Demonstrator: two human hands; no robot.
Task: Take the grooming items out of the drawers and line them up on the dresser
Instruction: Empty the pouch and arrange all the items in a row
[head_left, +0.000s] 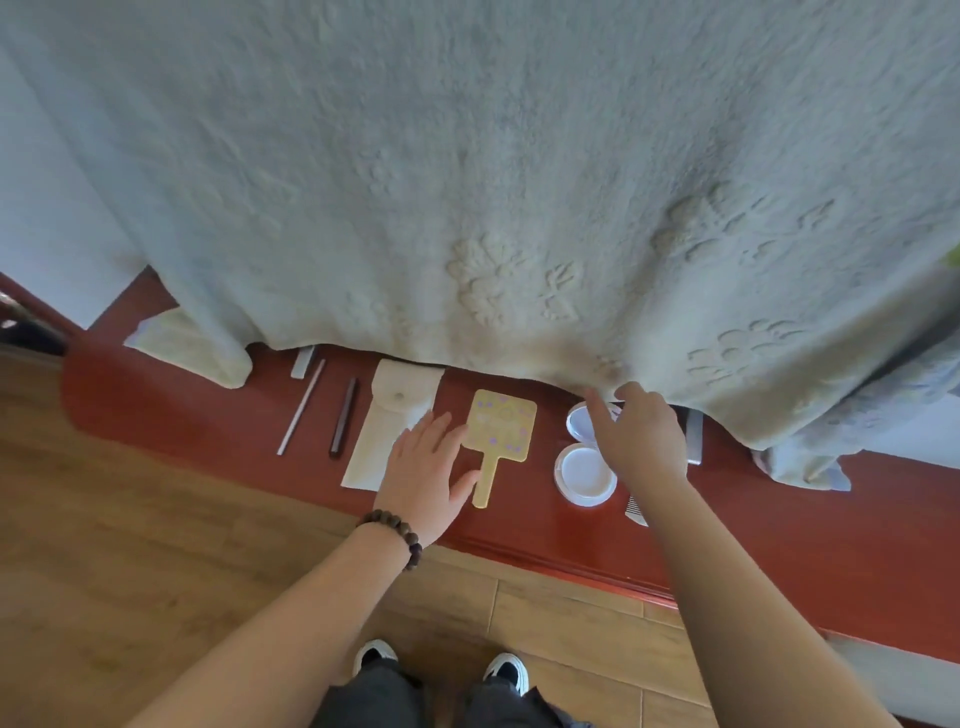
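Grooming items lie in a row on the red dresser top (208, 426): a thin white stick (301, 408), a dark slim stick (344, 418), a cream pouch (387, 410), a yellow hand mirror (498, 431), an open white round compact (584, 470), and a comb (638, 510) partly hidden by my right arm. My left hand (426, 467) lies flat with straight fingers, touching the mirror's left edge and the pouch. My right hand (641, 434) hovers over the compact's lid, its index finger stretched toward the blanket's edge, holding nothing.
A large pale blanket (467, 182) hangs over the back of the dresser, covering its rear part. A metal strip (694, 436) pokes out beside my right hand, another (304, 361) at the left. Folded cloth (192, 343) lies at the left. Wooden floor (156, 545) and my shoes are below.
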